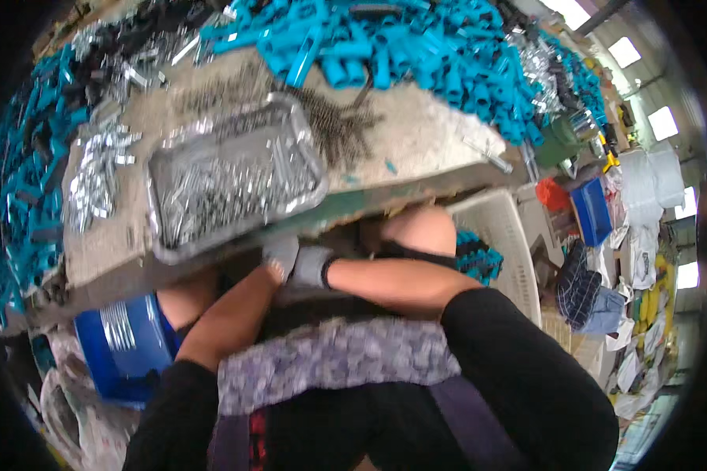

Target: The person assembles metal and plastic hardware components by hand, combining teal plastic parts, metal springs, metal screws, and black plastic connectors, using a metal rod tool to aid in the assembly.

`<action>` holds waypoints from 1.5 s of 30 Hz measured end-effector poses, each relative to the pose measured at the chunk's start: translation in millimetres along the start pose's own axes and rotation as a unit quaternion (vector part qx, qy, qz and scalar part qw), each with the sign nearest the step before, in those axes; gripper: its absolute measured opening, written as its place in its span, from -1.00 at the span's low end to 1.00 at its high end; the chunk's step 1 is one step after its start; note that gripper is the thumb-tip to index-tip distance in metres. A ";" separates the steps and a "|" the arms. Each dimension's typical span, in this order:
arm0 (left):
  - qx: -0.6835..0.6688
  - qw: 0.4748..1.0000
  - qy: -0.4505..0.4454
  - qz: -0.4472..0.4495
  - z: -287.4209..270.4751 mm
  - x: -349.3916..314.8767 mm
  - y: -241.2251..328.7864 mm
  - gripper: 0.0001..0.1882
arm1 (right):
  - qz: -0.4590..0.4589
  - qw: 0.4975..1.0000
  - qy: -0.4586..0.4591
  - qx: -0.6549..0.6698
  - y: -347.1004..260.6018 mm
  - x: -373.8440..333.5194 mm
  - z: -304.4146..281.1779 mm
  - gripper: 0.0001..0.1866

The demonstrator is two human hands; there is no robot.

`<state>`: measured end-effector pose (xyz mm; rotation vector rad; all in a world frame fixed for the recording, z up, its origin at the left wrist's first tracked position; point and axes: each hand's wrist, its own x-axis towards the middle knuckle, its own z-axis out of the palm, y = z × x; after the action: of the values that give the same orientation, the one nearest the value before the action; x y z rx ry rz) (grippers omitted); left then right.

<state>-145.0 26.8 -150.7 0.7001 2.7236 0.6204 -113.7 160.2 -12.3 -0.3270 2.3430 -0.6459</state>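
- Not much packaging around, honestly, and no screens or signs that I could see.
- There was a white bag point(658, 174), fairly big and soft-looking, sitting at the right edge just past the table's end.
- Below it, a heap of white plastic wrappers and crumpled bags point(635, 357) ran down the right side, with a few yellow packs point(653, 302) mixed in beside them.
- More crumpled whitish plastic bags point(64, 408) lay at the lower left, just beside the blue crate.
- No labels were readable or even clearly visible on any of it; everything out there was too small and blurry to tell.
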 end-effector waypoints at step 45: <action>-0.397 0.909 0.046 -0.119 -177.7 -200.5 86.6 -0.67 | 0.334 0.682 0.642 0.107 357.1 -300.5 49.2 -0.60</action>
<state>-2.0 -66.4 73.3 0.1284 2.2464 1.5737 120.9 562.6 -69.8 1.5456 3.1854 -0.8764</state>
